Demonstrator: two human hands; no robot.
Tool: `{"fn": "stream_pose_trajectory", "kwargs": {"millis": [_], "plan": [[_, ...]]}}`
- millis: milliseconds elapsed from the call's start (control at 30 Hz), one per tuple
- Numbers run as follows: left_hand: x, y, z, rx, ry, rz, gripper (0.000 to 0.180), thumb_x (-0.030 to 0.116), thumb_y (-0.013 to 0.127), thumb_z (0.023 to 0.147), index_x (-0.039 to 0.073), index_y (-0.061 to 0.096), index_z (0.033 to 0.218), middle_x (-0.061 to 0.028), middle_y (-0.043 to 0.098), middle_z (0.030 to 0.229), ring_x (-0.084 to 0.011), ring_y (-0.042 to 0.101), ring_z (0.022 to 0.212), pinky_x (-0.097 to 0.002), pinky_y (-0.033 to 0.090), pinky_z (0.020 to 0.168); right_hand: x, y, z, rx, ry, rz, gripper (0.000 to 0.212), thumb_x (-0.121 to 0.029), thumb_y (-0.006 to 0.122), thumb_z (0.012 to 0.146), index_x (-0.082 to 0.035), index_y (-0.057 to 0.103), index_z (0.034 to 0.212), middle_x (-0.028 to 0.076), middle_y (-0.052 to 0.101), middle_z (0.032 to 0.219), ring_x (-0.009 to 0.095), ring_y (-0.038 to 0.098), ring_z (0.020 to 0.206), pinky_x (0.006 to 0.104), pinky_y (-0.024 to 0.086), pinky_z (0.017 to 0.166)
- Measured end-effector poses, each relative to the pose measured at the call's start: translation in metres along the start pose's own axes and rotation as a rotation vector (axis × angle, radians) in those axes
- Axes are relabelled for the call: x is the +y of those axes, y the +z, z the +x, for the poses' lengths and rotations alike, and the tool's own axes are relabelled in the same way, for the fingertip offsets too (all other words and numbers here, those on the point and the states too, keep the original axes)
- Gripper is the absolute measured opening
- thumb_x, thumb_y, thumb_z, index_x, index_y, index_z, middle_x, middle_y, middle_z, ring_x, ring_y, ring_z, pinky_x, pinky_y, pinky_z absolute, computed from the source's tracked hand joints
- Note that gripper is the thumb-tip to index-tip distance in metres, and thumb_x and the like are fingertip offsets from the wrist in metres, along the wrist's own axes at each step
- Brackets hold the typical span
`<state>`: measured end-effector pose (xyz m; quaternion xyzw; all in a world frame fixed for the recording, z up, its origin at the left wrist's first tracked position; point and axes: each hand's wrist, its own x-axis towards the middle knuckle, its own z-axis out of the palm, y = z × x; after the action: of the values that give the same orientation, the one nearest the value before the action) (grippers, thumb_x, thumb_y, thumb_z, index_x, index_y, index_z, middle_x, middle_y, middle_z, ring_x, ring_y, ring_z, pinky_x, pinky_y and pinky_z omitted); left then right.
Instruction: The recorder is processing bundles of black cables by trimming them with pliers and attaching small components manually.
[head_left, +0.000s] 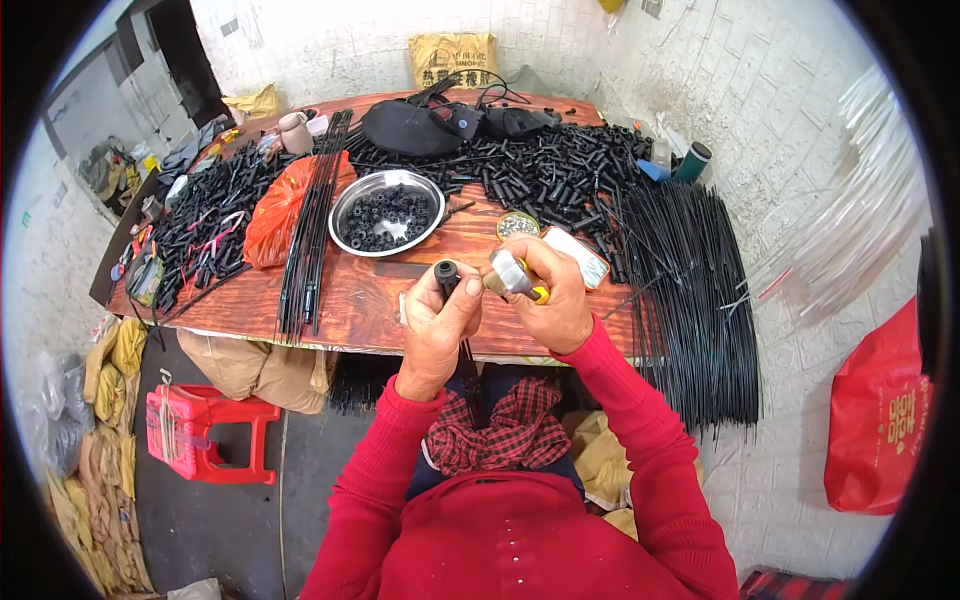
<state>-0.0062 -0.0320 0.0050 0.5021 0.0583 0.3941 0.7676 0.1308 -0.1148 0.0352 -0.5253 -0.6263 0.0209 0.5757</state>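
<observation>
My left hand (pixel 432 335) is closed around a short black tubular fitting (pixel 447 274), held upright with its round open end facing up. A dark strand, like a thin black cable, hangs below that hand. In my right hand (pixel 560 300) is a hand tool (pixel 512 272) with a thick silver metal head and a yellow-and-black handle; my fingers hide much of it, so its exact kind does not show. The tool's head is close beside the fitting, and I cannot tell whether they touch. Both hands are above the table's front part.
A steel bowl (pixel 337 228) holds small black rings on the wooden table (pixel 365 300). A small round tin (pixel 518 225) contains tiny metal pieces. Black tubes (pixel 550 170) heap at the back; long black cables (pixel 690 300) overhang the right side. A red stool (pixel 215 430) stands lower left.
</observation>
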Motion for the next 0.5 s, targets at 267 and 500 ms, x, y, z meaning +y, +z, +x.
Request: {"fn": "stream_pose_trajectory", "kwargs": {"millis": [267,500], "plan": [[0.0,0.002,0.001,-0.032,0.0,-0.025,0.015,0.017,0.058,0.096,0.004,0.053,0.098,0.0048,0.042,0.062,-0.0025,0.032,0.049,-0.0198,0.023,0.044,0.006,0.006,-0.009,0.001,0.289,0.409,0.015,-0.01,0.067,0.089,0.001,0.063,0.098,0.002,0.061,0.085,0.008,0.054,0.074,0.0256,0.045,0.065],[-0.002,0.0,0.003,-0.054,-0.018,-0.018,0.016,0.018,0.058,0.096,0.004,0.053,0.101,0.0047,0.039,0.061,-0.0035,0.029,0.048,-0.0203,0.022,0.043,0.001,0.0,-0.008,-0.022,0.303,0.407,0.015,-0.011,0.065,0.091,0.001,0.064,0.1,0.001,0.061,0.087,0.006,0.054,0.077,0.0248,0.046,0.067]]}}
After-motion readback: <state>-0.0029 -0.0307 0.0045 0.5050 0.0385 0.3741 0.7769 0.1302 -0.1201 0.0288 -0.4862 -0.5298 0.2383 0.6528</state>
